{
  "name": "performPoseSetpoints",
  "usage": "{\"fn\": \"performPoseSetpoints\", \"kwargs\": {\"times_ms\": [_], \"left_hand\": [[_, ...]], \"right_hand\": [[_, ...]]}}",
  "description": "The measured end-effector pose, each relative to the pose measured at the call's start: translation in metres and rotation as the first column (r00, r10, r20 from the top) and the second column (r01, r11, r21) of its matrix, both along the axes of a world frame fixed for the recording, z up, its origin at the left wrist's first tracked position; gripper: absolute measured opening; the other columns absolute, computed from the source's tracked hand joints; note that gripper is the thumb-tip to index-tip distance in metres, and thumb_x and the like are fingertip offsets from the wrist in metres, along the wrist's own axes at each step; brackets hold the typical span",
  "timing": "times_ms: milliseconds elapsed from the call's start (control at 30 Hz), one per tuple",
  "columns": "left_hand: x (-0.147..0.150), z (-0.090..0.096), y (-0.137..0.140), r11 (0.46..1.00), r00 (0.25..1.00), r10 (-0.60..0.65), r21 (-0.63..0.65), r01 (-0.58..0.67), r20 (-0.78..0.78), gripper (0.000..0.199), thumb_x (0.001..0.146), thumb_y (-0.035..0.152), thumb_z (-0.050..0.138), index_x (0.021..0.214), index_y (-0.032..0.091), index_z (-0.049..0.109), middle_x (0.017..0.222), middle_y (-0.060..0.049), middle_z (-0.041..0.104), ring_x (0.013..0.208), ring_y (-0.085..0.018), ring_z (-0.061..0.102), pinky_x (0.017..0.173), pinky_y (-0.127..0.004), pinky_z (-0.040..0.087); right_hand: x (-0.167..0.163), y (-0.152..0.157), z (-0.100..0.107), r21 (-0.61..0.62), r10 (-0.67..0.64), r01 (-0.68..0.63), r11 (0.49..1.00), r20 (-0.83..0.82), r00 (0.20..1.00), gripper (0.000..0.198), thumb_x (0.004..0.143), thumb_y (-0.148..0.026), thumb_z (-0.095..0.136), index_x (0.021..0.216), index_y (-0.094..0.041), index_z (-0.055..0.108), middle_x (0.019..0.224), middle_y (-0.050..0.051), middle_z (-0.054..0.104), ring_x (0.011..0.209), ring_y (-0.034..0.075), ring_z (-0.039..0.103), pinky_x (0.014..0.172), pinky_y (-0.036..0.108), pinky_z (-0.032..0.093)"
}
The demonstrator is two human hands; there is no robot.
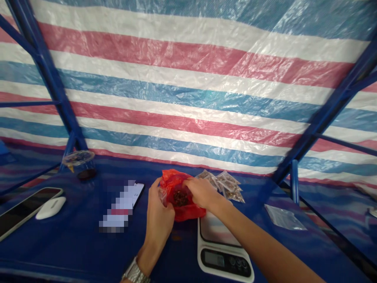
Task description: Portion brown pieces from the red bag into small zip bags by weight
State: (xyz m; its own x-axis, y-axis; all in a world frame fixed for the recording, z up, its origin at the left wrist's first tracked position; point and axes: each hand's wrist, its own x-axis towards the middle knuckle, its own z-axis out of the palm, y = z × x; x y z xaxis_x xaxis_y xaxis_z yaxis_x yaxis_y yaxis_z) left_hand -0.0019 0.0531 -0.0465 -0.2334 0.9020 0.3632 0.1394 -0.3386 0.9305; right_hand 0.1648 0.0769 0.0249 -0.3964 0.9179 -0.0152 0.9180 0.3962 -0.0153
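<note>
A red plastic bag (185, 214) stands with its mouth toward me, and small dark brown pieces (180, 197) show inside. My left hand (160, 214) is closed on the bag's left side; a bit of clear plastic shows by its fingers. From the right, my right hand (203, 191) is closed at the rim, its fingertips partly hidden in the red folds. Just right of the bag lies a white digital kitchen scale (222, 230), partly under my right forearm. Several small clear bags of brown bits (228, 184) lie behind my right hand.
A clear plastic bag (285, 217) lies at the right of the blue table (88, 251). On the left are a lit phone (123, 208), a dark phone (28, 208), a white earbud case (51, 207) and a clear tub (82, 165). Blue metal bars (312, 122) frame a striped tarp (188, 90).
</note>
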Motion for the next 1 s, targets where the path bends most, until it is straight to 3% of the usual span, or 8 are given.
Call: {"fn": "performPoseSetpoints", "kwargs": {"times_ms": [167,300,400,600,733,800,900,1000], "left_hand": [[0.009,-0.002,0.001,0.988,0.986,-0.066,-0.127,0.086,0.156,0.076,0.062,-0.003,0.056,0.135,0.019,0.051,0.109,-0.007,0.071,0.095,-0.021,0.072,0.090,-0.038,0.060],[0.017,0.004,0.005,0.983,0.961,0.006,-0.180,0.045,0.276,0.071,0.062,-0.001,0.057,0.130,0.020,0.052,0.101,-0.004,0.071,0.083,-0.016,0.070,0.077,-0.029,0.059],[0.017,0.007,0.009,0.988,0.947,0.029,-0.150,0.021,0.319,0.070,0.063,0.002,0.059,0.130,0.019,0.051,0.098,-0.003,0.070,0.080,-0.016,0.069,0.073,-0.027,0.057],[-0.003,0.005,0.010,0.998,0.991,0.002,-0.066,0.007,0.137,0.071,0.069,0.003,0.058,0.136,0.020,0.048,0.103,-0.004,0.064,0.087,-0.017,0.068,0.087,-0.036,0.058],[-0.015,-0.001,-0.003,0.990,0.987,0.135,-0.027,-0.137,-0.086,0.061,0.080,0.012,0.062,0.138,0.021,0.048,0.126,-0.010,0.058,0.124,-0.028,0.060,0.114,-0.053,0.046],[-0.015,-0.005,-0.010,0.981,0.969,0.182,-0.033,-0.190,-0.170,0.056,0.085,0.020,0.064,0.139,0.021,0.048,0.134,-0.013,0.052,0.133,-0.032,0.053,0.117,-0.058,0.041],[-0.007,-0.011,-0.013,0.984,0.974,0.104,-0.122,-0.130,-0.200,0.058,0.085,0.023,0.067,0.139,0.021,0.047,0.124,-0.012,0.054,0.121,-0.031,0.060,0.110,-0.058,0.047],[0.000,-0.016,-0.008,0.993,0.997,0.003,-0.115,-0.012,-0.081,0.059,0.078,0.012,0.064,0.134,0.020,0.049,0.110,-0.008,0.060,0.102,-0.024,0.066,0.100,-0.050,0.055]], "right_hand": [[0.009,0.004,-0.009,-0.008,0.129,-0.130,0.991,-0.093,0.987,0.045,0.081,-0.001,0.058,0.116,-0.026,0.070,0.124,0.005,0.076,0.111,0.025,0.073,0.087,0.031,0.052],[0.012,0.007,-0.014,-0.047,0.162,-0.171,0.984,-0.154,0.975,0.044,0.082,-0.003,0.059,0.118,-0.027,0.071,0.119,0.003,0.077,0.109,0.023,0.073,0.088,0.029,0.050],[0.009,0.006,-0.011,-0.046,0.151,-0.157,0.987,-0.105,0.983,0.040,0.087,-0.006,0.059,0.119,-0.026,0.070,0.119,0.004,0.078,0.107,0.024,0.074,0.087,0.029,0.051],[-0.003,-0.008,0.000,-0.003,0.090,-0.090,0.996,0.010,0.996,0.045,0.088,-0.004,0.053,0.127,-0.021,0.068,0.132,0.012,0.073,0.115,0.028,0.072,0.093,0.036,0.054],[-0.008,-0.013,-0.002,-0.021,-0.019,0.019,1.000,-0.021,1.000,0.046,0.088,-0.003,0.053,0.130,-0.017,0.067,0.131,0.015,0.074,0.120,0.031,0.071,0.097,0.038,0.054],[-0.009,-0.016,-0.005,-0.016,-0.064,0.063,0.998,-0.032,0.997,0.047,0.090,-0.004,0.050,0.133,-0.016,0.066,0.132,0.017,0.073,0.119,0.032,0.071,0.095,0.039,0.056],[-0.006,-0.018,-0.008,-0.015,-0.096,0.096,0.995,-0.048,0.994,0.049,0.091,-0.004,0.049,0.135,-0.017,0.066,0.138,0.017,0.070,0.123,0.031,0.069,0.098,0.039,0.055],[0.000,-0.020,-0.007,-0.028,-0.022,0.019,0.999,-0.091,0.996,0.051,0.088,-0.001,0.052,0.131,-0.021,0.069,0.139,0.012,0.070,0.125,0.027,0.067,0.104,0.036,0.052]]}}
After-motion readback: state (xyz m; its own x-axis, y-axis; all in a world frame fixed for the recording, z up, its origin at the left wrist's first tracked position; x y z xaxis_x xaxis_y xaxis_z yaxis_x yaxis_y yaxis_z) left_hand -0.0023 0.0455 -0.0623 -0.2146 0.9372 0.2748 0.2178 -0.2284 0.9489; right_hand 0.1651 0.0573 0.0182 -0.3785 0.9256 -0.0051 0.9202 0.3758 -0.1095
